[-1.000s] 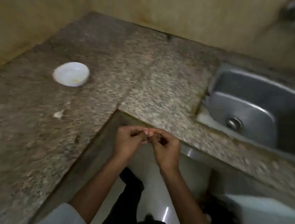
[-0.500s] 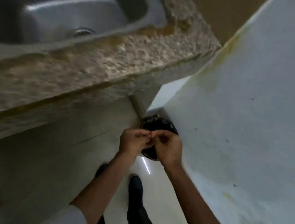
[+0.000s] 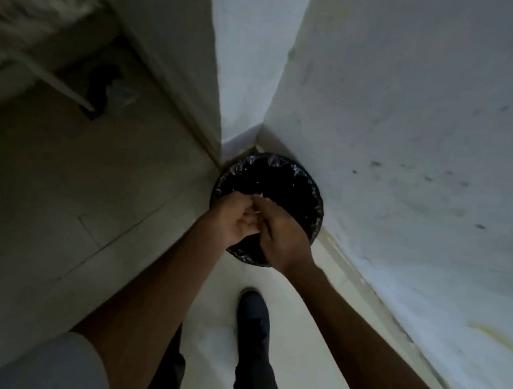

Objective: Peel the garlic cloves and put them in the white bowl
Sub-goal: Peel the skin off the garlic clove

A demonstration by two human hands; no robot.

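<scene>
Two hands, left hand [image 3: 237, 220] and right hand [image 3: 282, 238], fingers curled and fingertips touching, together pinching a small pale garlic clove [image 3: 258, 199], mostly hidden, directly above a black-lined bin [image 3: 316, 196] standing on the floor [image 3: 299, 336] in a wall corner.

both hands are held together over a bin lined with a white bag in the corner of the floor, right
Not quite: the liner is black, not white. The head view shows the left hand and right hand held together, pinching what looks like a small pale garlic clove, over the bin in the corner of the floor.
</scene>
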